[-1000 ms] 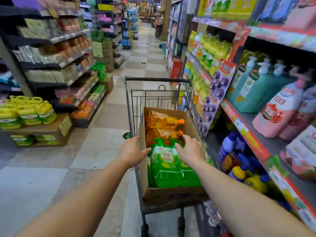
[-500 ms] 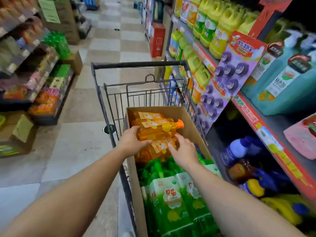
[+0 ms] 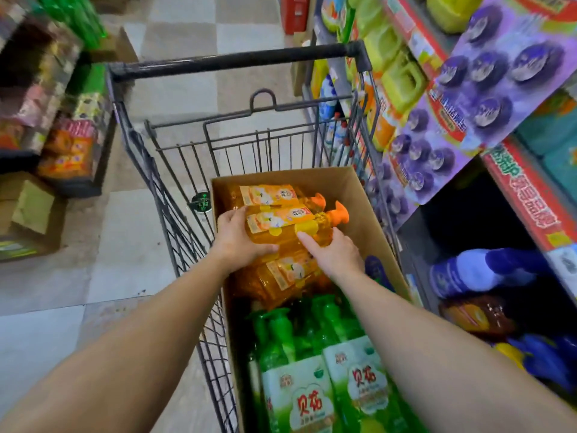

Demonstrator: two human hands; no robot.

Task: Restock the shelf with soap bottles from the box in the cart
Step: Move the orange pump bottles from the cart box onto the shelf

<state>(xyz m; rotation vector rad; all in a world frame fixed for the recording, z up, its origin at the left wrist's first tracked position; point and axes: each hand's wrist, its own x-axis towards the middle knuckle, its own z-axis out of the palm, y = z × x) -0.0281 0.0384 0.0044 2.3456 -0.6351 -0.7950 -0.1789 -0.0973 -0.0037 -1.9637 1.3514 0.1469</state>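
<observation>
Box (image 3: 359,195) bottom hidden under bottles (image 3: 290,220)

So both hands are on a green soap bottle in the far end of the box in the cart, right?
Not quite: the bottle is orange, not green. In the head view the left hand and right hand hold an orange soap bottle at the far end of the box in the cart; the green bottles lie nearer.

Both my bare forearms run from the lower corners toward frame center. My left hand (image 3: 238,238): fingers curled, thumb on top, gripping. My right hand (image 3: 335,256): index finger extended, the rest curled under, apparently gripping too; partly hidden.
</observation>
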